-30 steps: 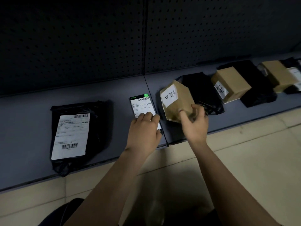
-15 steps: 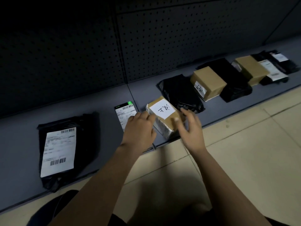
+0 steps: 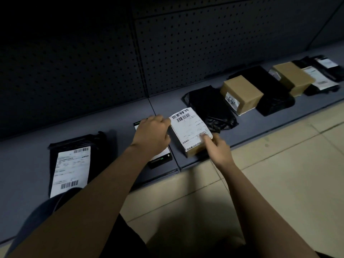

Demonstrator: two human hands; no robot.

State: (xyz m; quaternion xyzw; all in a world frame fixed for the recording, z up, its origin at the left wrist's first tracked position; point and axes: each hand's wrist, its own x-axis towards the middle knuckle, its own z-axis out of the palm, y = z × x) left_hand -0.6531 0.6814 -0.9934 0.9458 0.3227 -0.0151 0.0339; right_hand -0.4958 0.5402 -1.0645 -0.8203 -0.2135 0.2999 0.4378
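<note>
The left hand (image 3: 151,135) grips the white-labelled brown cardboard box (image 3: 189,127); the right hand (image 3: 216,149) pinches its near corner. A black phone (image 3: 160,159) lies beneath the left hand; a crumpled black bag (image 3: 212,110) sits just beside the box.

The left hand (image 3: 151,135) hides most of the phone (image 3: 160,158), the label (image 3: 189,127) on the box (image 3: 195,153) is blurred past reading, and the farthest parcels (image 3: 324,71) are smeared.

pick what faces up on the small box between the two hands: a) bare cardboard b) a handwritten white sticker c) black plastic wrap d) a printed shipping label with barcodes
d: the top of the small box is covered by a white printed label with barcodes, with the left hand at its left edge and the right hand at its near corner.
</note>
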